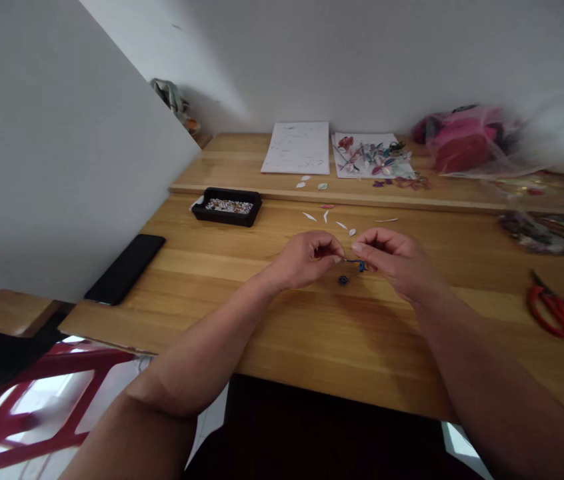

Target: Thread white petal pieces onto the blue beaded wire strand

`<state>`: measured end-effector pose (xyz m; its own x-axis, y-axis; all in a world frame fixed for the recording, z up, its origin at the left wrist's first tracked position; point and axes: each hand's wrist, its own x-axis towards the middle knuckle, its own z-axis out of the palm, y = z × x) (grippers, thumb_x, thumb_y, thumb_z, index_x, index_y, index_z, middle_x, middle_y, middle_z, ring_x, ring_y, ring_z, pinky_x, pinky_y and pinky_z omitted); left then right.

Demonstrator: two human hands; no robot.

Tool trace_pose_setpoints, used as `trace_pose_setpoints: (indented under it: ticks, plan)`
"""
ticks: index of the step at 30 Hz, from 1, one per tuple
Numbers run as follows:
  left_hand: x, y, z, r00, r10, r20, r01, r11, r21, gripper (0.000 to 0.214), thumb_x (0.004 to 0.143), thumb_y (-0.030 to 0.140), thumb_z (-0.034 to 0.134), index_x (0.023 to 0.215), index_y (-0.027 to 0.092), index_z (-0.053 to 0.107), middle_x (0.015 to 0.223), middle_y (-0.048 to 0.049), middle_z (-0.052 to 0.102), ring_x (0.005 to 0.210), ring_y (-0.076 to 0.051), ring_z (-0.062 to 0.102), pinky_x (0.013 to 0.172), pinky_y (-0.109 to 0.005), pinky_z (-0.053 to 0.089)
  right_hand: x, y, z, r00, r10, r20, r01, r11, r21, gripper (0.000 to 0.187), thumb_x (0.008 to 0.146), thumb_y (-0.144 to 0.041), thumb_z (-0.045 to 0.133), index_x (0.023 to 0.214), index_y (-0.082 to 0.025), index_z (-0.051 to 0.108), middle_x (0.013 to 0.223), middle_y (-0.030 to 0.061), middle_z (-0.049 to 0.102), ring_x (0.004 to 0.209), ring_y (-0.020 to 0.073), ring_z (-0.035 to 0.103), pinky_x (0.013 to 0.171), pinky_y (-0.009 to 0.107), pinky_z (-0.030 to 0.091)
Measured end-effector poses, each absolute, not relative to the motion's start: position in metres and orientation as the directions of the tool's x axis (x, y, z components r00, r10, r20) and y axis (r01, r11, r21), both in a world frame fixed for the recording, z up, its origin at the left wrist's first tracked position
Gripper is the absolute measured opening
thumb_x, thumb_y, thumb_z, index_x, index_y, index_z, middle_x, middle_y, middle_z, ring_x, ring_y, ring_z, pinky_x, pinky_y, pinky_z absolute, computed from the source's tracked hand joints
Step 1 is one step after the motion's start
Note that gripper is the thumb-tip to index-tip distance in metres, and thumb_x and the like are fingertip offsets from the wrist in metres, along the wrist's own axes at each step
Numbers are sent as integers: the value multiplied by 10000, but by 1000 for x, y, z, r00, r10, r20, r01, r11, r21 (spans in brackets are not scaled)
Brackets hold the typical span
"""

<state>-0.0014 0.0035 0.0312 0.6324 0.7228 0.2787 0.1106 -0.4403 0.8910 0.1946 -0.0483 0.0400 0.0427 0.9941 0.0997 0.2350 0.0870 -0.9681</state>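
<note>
My left hand (306, 259) and my right hand (393, 257) meet over the middle of the wooden table (312, 333). Both pinch a small blue wire piece (359, 265) between thumb and fingertips. A small dark blue bead (343, 280) lies on the wood just below the hands. Several small white petal-shaped pieces (327, 217) are scattered just beyond the hands.
A black tray of beads (231, 206) sits at the far left, a black phone (126, 268) near the left edge. Red scissors (559, 312) lie at the right. Two paper sheets (298, 148) with coloured pieces (375, 159) and pink bags (462, 140) lie at the back.
</note>
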Motion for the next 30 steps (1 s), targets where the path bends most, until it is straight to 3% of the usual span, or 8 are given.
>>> trace_pose_setpoints:
  ticks: [3,8,14,16,19,24,27,30]
  plan:
    - [-1,3,32,661,688,299,26,-419,908,115,845,253,666,827,142,691,793,-33,688,694,-105,564,673,-248,451,199,-45,39,0,999,-48,96,-48,-994,263,713,-437,825,722,-218,680,636,-20,560,527,92,430,495,261,329]
    - [1,5,29,612,731,302,-53,-344,938,194,863,339,684,830,148,675,763,-19,660,641,-91,519,626,-243,423,195,-45,31,-13,991,-136,-26,-136,-990,310,637,-441,876,732,-212,689,622,-38,561,484,74,438,467,244,341]
    - [3,13,21,377,874,307,49,-350,936,130,852,273,662,829,146,668,740,-11,653,629,-90,517,603,-230,420,182,-49,26,-42,986,-163,18,-163,-987,327,660,-454,852,705,-199,652,628,-18,619,451,77,458,445,249,370]
    - [3,14,20,324,892,315,121,-370,921,80,849,216,639,825,146,670,744,-13,662,635,-93,532,610,-231,430,180,-51,28,-49,991,-128,102,-122,-987,307,692,-458,822,703,-200,655,615,-9,622,444,82,444,438,256,357]
    - [2,15,18,322,875,361,238,-443,864,53,837,171,635,807,154,675,760,-19,681,679,-108,566,660,-246,458,179,-56,34,-11,999,38,263,39,-964,239,771,-422,764,721,-204,681,603,-18,581,485,87,412,467,262,323]
    - [0,9,22,481,767,425,287,-596,750,103,811,102,612,791,166,690,773,-23,686,725,-126,583,711,-269,464,186,-58,40,42,966,254,466,206,-861,135,846,-346,716,790,-223,718,621,-23,553,559,110,413,532,281,316]
    - [-2,5,26,577,694,430,177,-620,764,89,840,130,611,819,159,692,798,-32,689,745,-125,597,726,-269,471,192,-53,38,67,961,268,434,213,-875,126,839,-344,723,791,-227,724,618,-24,551,561,111,409,537,284,315]
    - [-2,3,29,629,670,393,73,-555,829,75,863,201,634,836,159,691,805,-34,690,726,-119,587,700,-260,466,196,-46,35,102,978,183,290,147,-946,143,786,-357,762,757,-225,714,597,-33,534,527,100,394,503,276,295]
